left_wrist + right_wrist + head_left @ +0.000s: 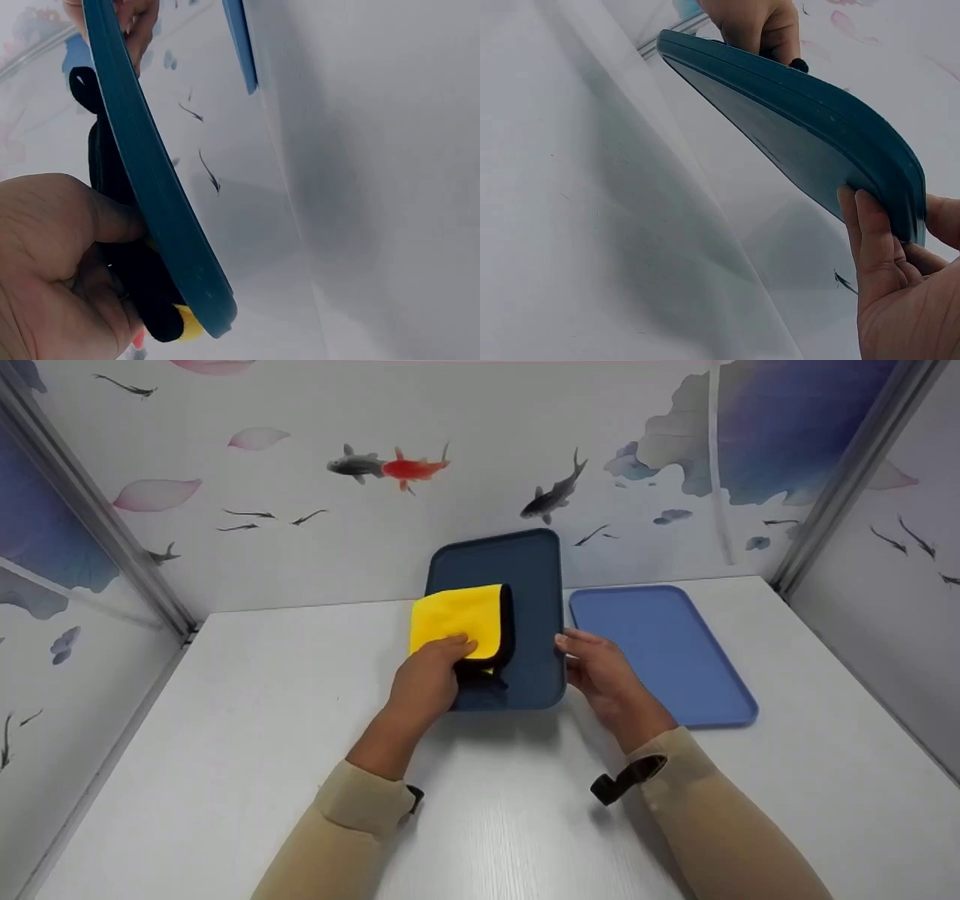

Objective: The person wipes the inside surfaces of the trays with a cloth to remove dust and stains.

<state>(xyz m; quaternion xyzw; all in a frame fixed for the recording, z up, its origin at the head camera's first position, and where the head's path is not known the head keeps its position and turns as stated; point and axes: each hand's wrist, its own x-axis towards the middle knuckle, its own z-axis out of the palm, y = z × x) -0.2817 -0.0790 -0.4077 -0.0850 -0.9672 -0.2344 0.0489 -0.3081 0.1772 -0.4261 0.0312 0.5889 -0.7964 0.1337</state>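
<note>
My right hand (604, 675) grips the right edge of a dark blue tray (536, 607), thumb on the upper face and fingers underneath. In the right wrist view that tray (817, 120) is tilted and raised over the table. My left hand (427, 679) pinches a folded yellow cloth (457, 615) with black edging, its thumb on top. The cloth lies over the left part of the tray's face. In the left wrist view the cloth's black side (142, 292) is between the hand's fingers, right beside the tray.
A lighter blue tray (667, 652) lies flat on the white table (262, 750) at the right, partly behind my right hand. White panels (300, 555) printed with fish and petals stand at the back and sides. Dark straps (630, 780) sit at both sleeve cuffs.
</note>
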